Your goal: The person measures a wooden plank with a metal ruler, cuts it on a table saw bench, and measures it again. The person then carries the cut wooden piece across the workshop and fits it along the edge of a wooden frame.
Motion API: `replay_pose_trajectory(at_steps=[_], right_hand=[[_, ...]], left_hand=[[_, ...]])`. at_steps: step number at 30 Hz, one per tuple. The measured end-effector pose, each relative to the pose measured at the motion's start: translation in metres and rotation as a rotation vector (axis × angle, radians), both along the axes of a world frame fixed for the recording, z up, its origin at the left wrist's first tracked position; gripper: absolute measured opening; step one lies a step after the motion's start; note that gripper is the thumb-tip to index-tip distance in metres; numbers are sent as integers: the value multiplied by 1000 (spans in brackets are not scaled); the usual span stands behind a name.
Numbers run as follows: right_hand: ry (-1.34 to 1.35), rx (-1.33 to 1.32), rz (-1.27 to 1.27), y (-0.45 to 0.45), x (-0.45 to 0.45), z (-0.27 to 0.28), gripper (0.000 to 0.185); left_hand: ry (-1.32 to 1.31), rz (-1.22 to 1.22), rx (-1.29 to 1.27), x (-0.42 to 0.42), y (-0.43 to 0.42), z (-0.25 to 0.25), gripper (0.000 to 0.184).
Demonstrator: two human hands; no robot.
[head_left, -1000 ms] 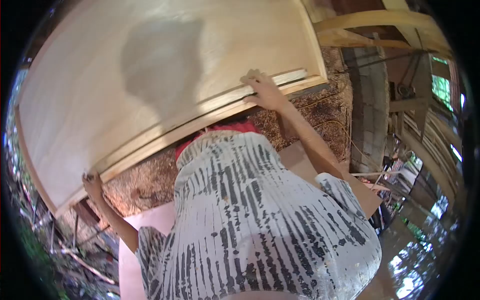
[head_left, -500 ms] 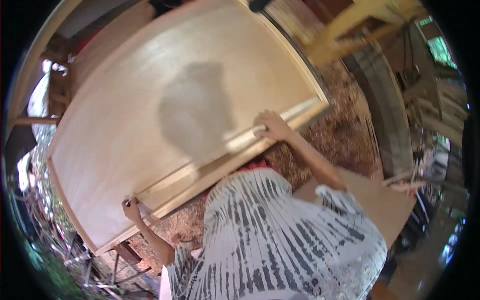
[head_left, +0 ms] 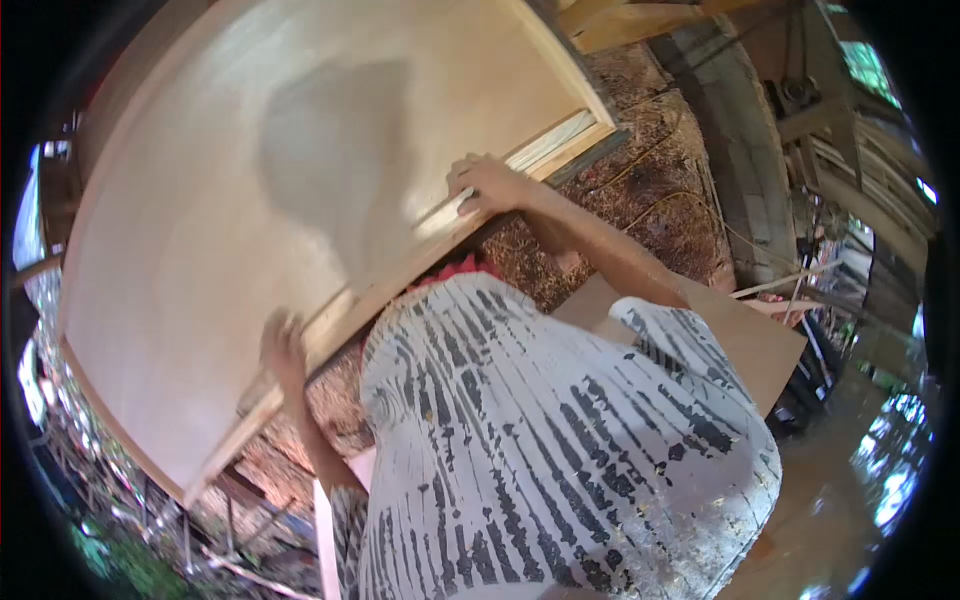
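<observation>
A large pale wooden panel [head_left: 180,260] with a raised frame around its border lies in front of me. A loose light wood strip [head_left: 545,145] runs along the inside of the near frame edge. My right hand [head_left: 485,185] is closed round this strip, right of centre. Farther left, my left hand [head_left: 285,350] rests at the near edge over the strip; its fingers are blurred, so its grip cannot be made out. The shadow of a head falls on the panel's middle.
Wood shavings [head_left: 640,190] cover the ground beyond the near edge, with a yellow cord [head_left: 655,205] across them. A brown board [head_left: 740,325] lies by my right side. Timber pieces and a block wall [head_left: 735,150] stand at the right.
My left hand has moved right along the near edge, closer to my right hand. The right hand sits farther from the panel's right corner. The camera view has tilted and shifted.
</observation>
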State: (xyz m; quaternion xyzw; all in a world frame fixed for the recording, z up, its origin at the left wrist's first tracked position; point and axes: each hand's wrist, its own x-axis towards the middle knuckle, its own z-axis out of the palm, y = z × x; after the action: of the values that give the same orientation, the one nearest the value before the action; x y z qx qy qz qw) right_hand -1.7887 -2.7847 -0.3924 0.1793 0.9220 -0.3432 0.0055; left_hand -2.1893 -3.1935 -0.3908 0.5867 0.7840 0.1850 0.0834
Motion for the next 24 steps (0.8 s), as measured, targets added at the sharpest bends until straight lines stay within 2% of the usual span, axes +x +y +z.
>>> replay_pose_trajectory(at_steps=[1, 3, 5, 7, 11, 15, 17, 19, 23, 24], right_hand=[[29, 2, 17, 2, -3, -2, 31], [46, -45, 83, 11, -6, -6, 32], [70, -82, 131, 15, -9, -1, 33], [6, -122, 139, 15, -13, 8, 35], [-43, -124, 157, 13, -25, 4, 35], [-66, -177, 146, 7, -26, 11, 34], [-9, -106, 134, -1, -27, 15, 33], [-6, -28, 121, -14, -26, 23, 35], [-4, 174, 61, -38, -24, 26, 36], [-108, 168, 59, -42, -25, 30, 35]], left_hand=[[-359, 145, 71, 46, 56, 32, 27], [-324, 6, 34, 86, 112, 40, 31], [-552, 23, -148, 114, 146, 34, 35], [-479, -28, -184, 131, 168, 19, 32], [-431, 24, -282, 134, 175, 15, 34], [-448, 46, -228, 132, 167, 17, 31], [-460, 44, -239, 128, 159, 17, 30], [-398, -46, -161, 127, 147, 20, 28], [-371, -56, -39, 129, 137, 22, 24], [-402, -49, -103, 128, 135, 25, 29]])
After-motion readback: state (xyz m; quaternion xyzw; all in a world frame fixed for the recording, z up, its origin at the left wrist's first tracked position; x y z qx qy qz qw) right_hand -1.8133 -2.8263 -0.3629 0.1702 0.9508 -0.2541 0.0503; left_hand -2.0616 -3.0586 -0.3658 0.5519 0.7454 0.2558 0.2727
